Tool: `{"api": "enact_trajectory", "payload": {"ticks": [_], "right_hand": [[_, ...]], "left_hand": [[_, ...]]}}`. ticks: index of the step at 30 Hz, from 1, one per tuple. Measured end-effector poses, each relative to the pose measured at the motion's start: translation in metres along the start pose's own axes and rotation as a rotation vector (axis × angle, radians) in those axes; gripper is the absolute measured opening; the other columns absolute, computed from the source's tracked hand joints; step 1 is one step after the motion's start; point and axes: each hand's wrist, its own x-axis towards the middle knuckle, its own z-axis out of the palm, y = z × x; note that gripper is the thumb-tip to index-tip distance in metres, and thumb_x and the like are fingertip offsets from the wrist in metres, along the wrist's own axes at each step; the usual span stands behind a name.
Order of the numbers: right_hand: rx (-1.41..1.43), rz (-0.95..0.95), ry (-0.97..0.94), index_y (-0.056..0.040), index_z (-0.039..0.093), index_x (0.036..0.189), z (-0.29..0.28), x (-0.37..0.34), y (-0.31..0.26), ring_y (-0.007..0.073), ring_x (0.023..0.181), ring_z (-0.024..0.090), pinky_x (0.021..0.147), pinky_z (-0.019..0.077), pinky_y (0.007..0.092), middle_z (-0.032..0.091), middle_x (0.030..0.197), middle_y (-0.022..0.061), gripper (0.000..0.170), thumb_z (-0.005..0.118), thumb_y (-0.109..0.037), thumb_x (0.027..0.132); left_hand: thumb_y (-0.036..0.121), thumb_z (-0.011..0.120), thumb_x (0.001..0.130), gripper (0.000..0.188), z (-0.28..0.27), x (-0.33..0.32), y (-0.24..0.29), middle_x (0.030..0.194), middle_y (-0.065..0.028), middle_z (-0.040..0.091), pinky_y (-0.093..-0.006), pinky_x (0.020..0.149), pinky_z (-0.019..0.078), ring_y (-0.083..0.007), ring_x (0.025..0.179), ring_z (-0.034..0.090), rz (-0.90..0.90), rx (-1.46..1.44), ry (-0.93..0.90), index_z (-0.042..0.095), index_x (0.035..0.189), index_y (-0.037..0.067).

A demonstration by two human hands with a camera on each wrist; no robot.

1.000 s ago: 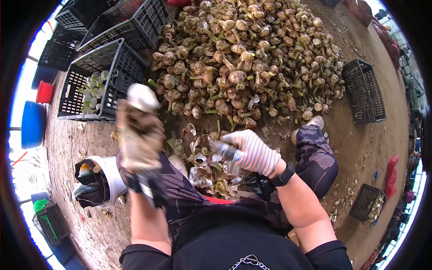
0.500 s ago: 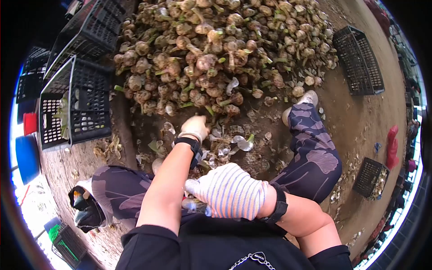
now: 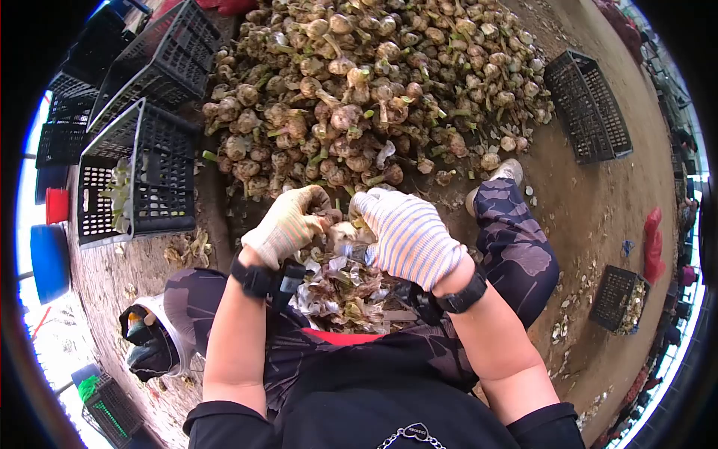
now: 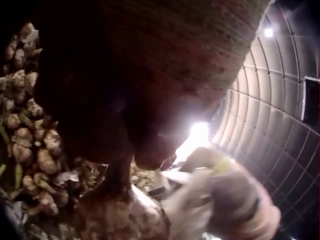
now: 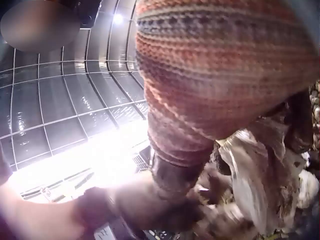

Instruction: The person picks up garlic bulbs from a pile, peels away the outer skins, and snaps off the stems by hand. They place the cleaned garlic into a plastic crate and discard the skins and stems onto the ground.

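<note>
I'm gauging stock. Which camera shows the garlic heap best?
The head view: the garlic heap spreads widely and clearly, cut by the top edge. The left wrist view shows only bulbs at left; the right wrist, a sliver at right.

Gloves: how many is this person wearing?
2: a cream glove on the left hand and a striped glove on the right hand. Both worn gloves show; any spare ones could be hidden.
</note>
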Motion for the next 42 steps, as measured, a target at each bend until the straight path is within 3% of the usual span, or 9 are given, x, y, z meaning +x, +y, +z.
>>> {"api": "enact_trajectory", "payload": {"ticks": [3,13,16,26,29,33,35,39,42], "right_hand": [[0.010,0.065,-0.306,-0.0036,0.062,0.087,0.017,0.008,-0.005,0.0364,0.068,0.061,0.062,0.0499,0.0414,0.062,0.069,0.0162,0.059,0.063,-0.061,0.073],[0.968,0.035,-0.207,-0.0040,0.067,0.093,0.021,-0.003,-0.025,0.0057,0.053,0.057,0.051,0.0468,0.0224,0.062,0.064,0.0016,0.027,0.062,-0.030,0.087],[1.381,0.317,-0.262,-0.0013,0.064,0.096,0.009,0.002,-0.026,0.0082,0.054,0.060,0.049,0.0486,0.0213,0.065,0.074,0.0012,0.034,0.055,-0.034,0.092],[1.161,0.271,-0.321,-0.0016,0.058,0.111,0.005,0.000,-0.026,0.0094,0.088,0.055,0.079,0.0450,0.0256,0.063,0.098,0.0033,0.031,0.051,-0.027,0.095],[1.165,0.059,-0.147,-0.0015,0.058,0.110,0.013,-0.003,-0.023,0.0133,0.087,0.057,0.080,0.0447,0.0267,0.063,0.095,0.0050,0.029,0.053,-0.024,0.092],[0.585,-0.370,0.385,-0.0008,0.059,0.106,0.044,-0.010,0.004,0.0187,0.081,0.059,0.077,0.0457,0.0288,0.063,0.089,0.0080,0.025,0.054,-0.018,0.089],[0.881,-0.052,-0.132,0.0005,0.059,0.103,0.009,0.008,-0.016,0.0229,0.076,0.060,0.073,0.0469,0.0311,0.061,0.084,0.0109,0.023,0.054,-0.015,0.086],[1.349,0.272,0.032,-0.0003,0.058,0.107,0.023,0.009,-0.041,0.0114,0.083,0.058,0.076,0.0471,0.0264,0.063,0.092,0.0040,0.020,0.050,-0.006,0.090],[1.495,0.273,0.032,-0.0004,0.057,0.109,0.017,0.005,-0.045,0.0077,0.089,0.055,0.082,0.0457,0.0247,0.061,0.098,0.0001,0.020,0.049,-0.003,0.090]], "left_hand": [[0.000,0.054,0.084,0.009,-0.003,-0.027,0.037,0.080,-0.0011,0.057,-0.0223,0.065,0.0445,-0.0058,0.076,0.052,0.003,-0.181,0.116,0.056,0.092,-0.001],[0.019,0.076,0.074,0.048,0.004,-0.078,0.077,0.106,-0.0053,0.055,-0.0274,0.082,0.0451,-0.0144,0.095,0.055,0.199,-0.637,0.337,0.054,0.113,0.002],[0.013,0.083,0.058,0.064,0.008,-0.089,0.072,0.113,-0.0097,0.053,-0.0328,0.089,0.0439,-0.0223,0.104,0.054,0.458,0.128,0.503,0.055,0.116,0.007],[-0.002,0.072,0.059,0.057,0.008,-0.096,0.059,0.108,-0.0106,0.056,-0.0329,0.082,0.0486,-0.0252,0.096,0.058,0.493,0.424,0.595,0.060,0.113,0.009],[-0.002,0.074,0.061,0.057,0.008,-0.097,0.060,0.106,-0.0094,0.058,-0.0304,0.079,0.0492,-0.0208,0.092,0.059,0.517,0.182,0.598,0.059,0.115,0.006],[0.013,0.087,0.060,0.071,0.008,-0.103,0.075,0.104,-0.0049,0.056,-0.0266,0.078,0.0517,-0.0124,0.096,0.057,0.043,-1.089,0.221,0.052,0.119,-0.004],[0.012,0.087,0.059,0.071,0.016,-0.099,0.065,0.106,-0.0064,0.056,-0.0268,0.079,0.0510,-0.0140,0.096,0.058,0.080,-0.741,0.418,0.052,0.119,-0.003],[0.000,0.075,0.066,0.052,0.021,-0.091,0.061,0.113,-0.0092,0.056,-0.0305,0.088,0.0457,-0.0171,0.103,0.055,0.538,0.120,0.666,0.055,0.114,-0.003],[-0.005,0.069,0.069,0.053,0.028,-0.093,0.069,0.114,-0.0106,0.057,-0.0312,0.088,0.0456,-0.0173,0.102,0.056,0.270,-0.633,0.569,0.052,0.118,-0.004]]}}
